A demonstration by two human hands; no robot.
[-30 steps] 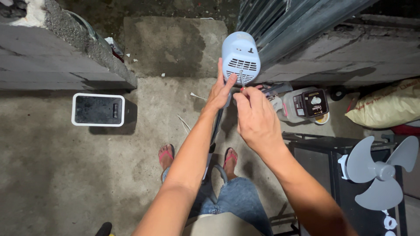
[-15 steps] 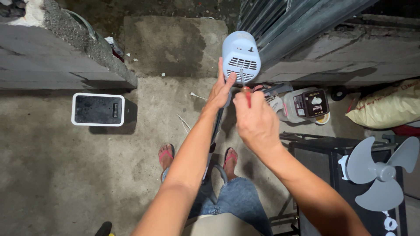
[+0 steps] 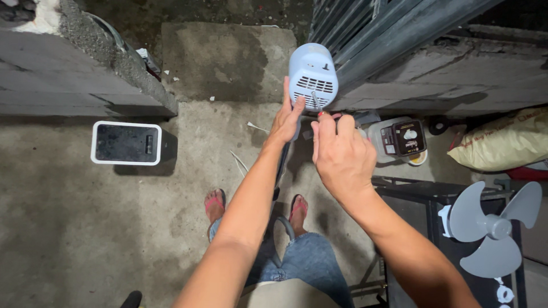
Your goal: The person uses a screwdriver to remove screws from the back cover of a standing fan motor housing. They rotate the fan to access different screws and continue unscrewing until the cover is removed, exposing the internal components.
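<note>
A pale blue fan motor housing [image 3: 312, 74] with rear vent slots stands on a dark pole in front of me. My left hand [image 3: 287, 117] rests flat against its lower left side, fingers stretched up along it. Just under the housing, my right hand [image 3: 338, 153] is closed around a red-handled tool [image 3: 323, 114] whose thin metal shaft points up into the vents. My feet in red sandals [image 3: 214, 204] stand on the concrete below.
A grey fan blade [image 3: 491, 227] lies on a black stand at the right. A white-framed black box [image 3: 126, 142] sits on the floor at the left. A fan base [image 3: 399, 139], a tan sack [image 3: 505, 141] and concrete block walls [image 3: 51, 85] surround me.
My right hand has moved up toward the housing and brought the tool's tip to the vents. The left hand stays on the housing.
</note>
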